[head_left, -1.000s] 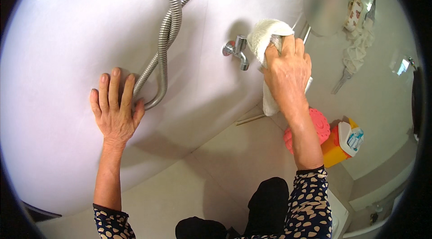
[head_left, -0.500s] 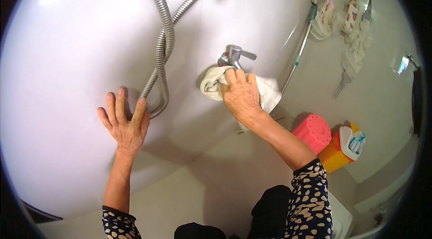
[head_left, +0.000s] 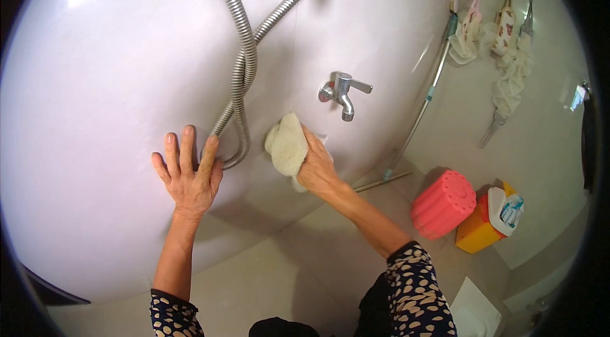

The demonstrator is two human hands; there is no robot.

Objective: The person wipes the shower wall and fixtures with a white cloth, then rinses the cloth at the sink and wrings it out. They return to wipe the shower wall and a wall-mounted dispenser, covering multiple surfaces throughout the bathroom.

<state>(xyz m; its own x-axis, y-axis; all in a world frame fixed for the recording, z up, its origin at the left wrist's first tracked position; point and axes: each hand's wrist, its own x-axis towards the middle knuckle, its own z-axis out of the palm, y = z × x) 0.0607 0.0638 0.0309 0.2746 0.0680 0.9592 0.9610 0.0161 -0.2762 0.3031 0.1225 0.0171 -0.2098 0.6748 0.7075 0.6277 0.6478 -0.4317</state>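
Left hand (head_left: 192, 188) open, fingers splayed on the pale wall (head_left: 121, 76); thumb and index overlap the bottom of the flexible metal shower hose (head_left: 239, 76), can't tell if they pinch it. Next, off-white cloth (head_left: 289, 146) at the wall, right of the hose loop, visible fold's long axis roughly near-far. Right hand (head_left: 318, 168) sits directly right of it, closed on it, fingertips hidden. Right is the nearer hand. Lever-handled tap (head_left: 343, 92) is far-right of the cloth, not touching.
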